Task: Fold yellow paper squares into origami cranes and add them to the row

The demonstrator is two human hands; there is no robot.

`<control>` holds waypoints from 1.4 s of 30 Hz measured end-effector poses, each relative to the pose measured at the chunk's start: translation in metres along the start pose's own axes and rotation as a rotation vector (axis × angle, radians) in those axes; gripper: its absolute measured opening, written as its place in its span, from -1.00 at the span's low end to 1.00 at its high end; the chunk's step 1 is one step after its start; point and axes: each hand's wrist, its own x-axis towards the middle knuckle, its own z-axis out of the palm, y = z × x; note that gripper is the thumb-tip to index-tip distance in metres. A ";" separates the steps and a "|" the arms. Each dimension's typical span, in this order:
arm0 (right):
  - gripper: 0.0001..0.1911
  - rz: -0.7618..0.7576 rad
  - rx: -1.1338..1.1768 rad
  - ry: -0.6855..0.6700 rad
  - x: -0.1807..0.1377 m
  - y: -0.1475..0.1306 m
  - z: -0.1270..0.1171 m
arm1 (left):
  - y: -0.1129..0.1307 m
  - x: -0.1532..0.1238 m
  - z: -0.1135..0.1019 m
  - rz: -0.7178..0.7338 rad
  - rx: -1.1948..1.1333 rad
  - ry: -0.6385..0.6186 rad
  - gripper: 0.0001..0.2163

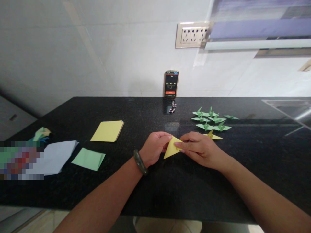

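Note:
A folded piece of yellow origami paper (171,149), pointed at its lower end, is held between both hands above the dark counter. My left hand (155,147), with a dark bangle at the wrist, pinches its upper left edge between thumb and fingers. My right hand (201,147) grips the right side, its index finger lying on the paper's face. Just beyond the right hand rests a yellow paper crane (213,136), partly hidden by that hand. Behind it stand several green paper cranes (211,119) in loose rows.
Left on the counter (145,191) lie a yellow paper stack (107,131), a folded green sheet (88,159), white sheets (54,157) and a small crumpled pile (42,133). A phone (171,84) showing a timer leans against the wall, a beaded strap (173,106) before it.

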 end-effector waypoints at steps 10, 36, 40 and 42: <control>-0.72 0.002 0.146 0.048 0.001 0.000 0.001 | 0.001 -0.001 0.000 -0.018 -0.010 0.011 -0.89; -0.74 0.035 0.167 0.061 0.000 0.001 0.003 | 0.001 0.000 -0.001 -0.034 -0.051 -0.036 -0.90; -0.74 0.026 0.154 0.061 -0.001 0.001 0.003 | 0.000 0.000 -0.002 -0.025 -0.043 -0.062 -0.89; -0.75 0.025 0.150 0.061 -0.001 0.001 0.003 | 0.000 0.000 -0.002 -0.029 -0.060 -0.052 -0.88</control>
